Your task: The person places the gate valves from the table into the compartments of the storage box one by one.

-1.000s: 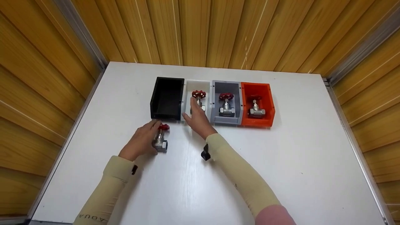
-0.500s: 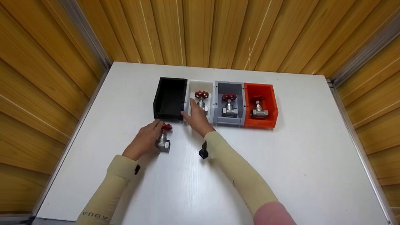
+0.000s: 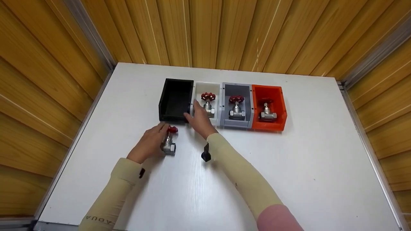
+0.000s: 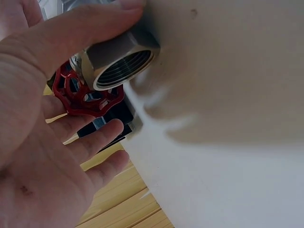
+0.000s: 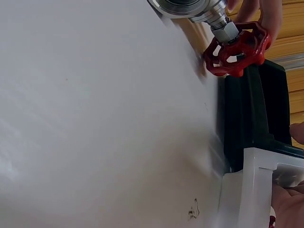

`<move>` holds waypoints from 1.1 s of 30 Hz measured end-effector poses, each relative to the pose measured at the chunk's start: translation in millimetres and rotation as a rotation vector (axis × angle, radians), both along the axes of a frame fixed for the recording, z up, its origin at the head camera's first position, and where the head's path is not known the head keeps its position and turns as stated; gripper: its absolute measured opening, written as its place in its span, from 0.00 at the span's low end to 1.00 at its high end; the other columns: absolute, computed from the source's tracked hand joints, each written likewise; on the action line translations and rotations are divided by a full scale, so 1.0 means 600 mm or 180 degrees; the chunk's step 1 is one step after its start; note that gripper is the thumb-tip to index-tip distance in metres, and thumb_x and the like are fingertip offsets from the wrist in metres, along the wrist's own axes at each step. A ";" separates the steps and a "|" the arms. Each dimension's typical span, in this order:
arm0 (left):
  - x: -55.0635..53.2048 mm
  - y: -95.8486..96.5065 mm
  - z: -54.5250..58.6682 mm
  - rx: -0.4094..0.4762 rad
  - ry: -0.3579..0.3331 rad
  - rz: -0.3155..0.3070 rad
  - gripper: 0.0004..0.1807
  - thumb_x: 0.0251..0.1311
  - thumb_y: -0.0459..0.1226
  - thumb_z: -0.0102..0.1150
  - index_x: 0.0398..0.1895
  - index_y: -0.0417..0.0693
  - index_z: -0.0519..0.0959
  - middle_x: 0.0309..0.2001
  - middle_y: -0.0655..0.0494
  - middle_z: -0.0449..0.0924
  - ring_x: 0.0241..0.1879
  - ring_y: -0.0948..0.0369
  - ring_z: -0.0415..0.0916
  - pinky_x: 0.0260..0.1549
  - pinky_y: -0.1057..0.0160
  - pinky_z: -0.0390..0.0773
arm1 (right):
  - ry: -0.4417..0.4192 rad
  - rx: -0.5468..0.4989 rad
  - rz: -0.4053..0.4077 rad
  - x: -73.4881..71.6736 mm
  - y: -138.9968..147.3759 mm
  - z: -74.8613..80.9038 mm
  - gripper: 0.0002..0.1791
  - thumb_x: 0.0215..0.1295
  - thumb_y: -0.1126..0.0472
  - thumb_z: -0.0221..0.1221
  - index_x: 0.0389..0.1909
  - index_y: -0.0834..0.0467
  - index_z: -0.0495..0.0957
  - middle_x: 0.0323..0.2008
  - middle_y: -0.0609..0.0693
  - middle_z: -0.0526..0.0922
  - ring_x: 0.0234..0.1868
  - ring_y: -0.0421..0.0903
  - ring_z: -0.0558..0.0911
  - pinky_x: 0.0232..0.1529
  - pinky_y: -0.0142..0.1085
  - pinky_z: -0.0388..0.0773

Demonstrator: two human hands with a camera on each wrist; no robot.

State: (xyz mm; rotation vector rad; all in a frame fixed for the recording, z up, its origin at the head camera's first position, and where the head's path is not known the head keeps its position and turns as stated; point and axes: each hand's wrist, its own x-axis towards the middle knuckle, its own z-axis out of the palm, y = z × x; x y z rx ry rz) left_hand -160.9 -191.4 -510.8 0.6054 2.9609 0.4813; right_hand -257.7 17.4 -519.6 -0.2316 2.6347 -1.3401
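My left hand (image 3: 149, 142) holds a metal gate valve (image 3: 169, 147) with a red handwheel at the white table's left-centre, in front of the black bin (image 3: 176, 99). In the left wrist view the thumb lies on the hex end of this valve (image 4: 126, 59), and the other fingers extend beside the handwheel (image 4: 88, 95). My right hand (image 3: 202, 120) is at the wall between the black bin and the white bin (image 3: 205, 87). Its thumb is over the black bin, its fingers on the white bin's side; whether they press the wall is unclear. A similar valve (image 3: 210, 110) lies in the white bin.
To the right, a grey bin (image 3: 237, 88) and an orange bin (image 3: 266, 91) join the row. One valve lies in the grey bin (image 3: 237, 114), another in the orange bin (image 3: 267, 115). Wood-look panels (image 3: 205, 35) enclose the table's back and sides.
My right hand has shifted slightly left, its thumb moving over the black bin. The left hand stays on its valve. The head view has shifted slightly.
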 end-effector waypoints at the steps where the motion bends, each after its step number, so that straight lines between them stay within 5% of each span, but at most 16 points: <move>1: 0.000 -0.001 0.000 -0.0013 0.0025 -0.0010 0.39 0.55 0.20 0.58 0.71 0.37 0.59 0.70 0.37 0.61 0.69 0.43 0.61 0.65 0.43 0.65 | -0.0020 0.0017 -0.0007 -0.001 -0.001 0.000 0.44 0.69 0.49 0.56 0.77 0.56 0.43 0.76 0.54 0.51 0.76 0.50 0.54 0.75 0.42 0.55; 7: 0.001 -0.003 -0.002 -0.0073 0.0271 -0.0139 0.35 0.57 0.19 0.56 0.70 0.35 0.60 0.67 0.37 0.64 0.65 0.44 0.67 0.60 0.43 0.72 | -0.0135 0.0116 -0.0026 -0.010 -0.005 0.006 0.46 0.68 0.48 0.57 0.77 0.58 0.42 0.76 0.55 0.51 0.76 0.49 0.54 0.75 0.42 0.55; 21: -0.002 0.000 -0.001 -0.0083 0.0011 -0.0051 0.40 0.53 0.18 0.58 0.71 0.37 0.58 0.70 0.38 0.60 0.68 0.44 0.63 0.64 0.43 0.67 | -0.0220 0.0012 -0.0054 -0.021 -0.007 0.008 0.45 0.69 0.50 0.56 0.76 0.61 0.42 0.76 0.57 0.52 0.76 0.51 0.55 0.74 0.42 0.55; 33: -0.007 0.001 0.004 -0.0471 0.0149 -0.0184 0.46 0.46 0.25 0.68 0.70 0.35 0.58 0.68 0.39 0.63 0.68 0.46 0.63 0.67 0.44 0.63 | -0.0089 0.0090 -0.0004 -0.025 -0.008 0.002 0.43 0.70 0.52 0.56 0.76 0.63 0.44 0.74 0.60 0.57 0.74 0.51 0.59 0.73 0.42 0.58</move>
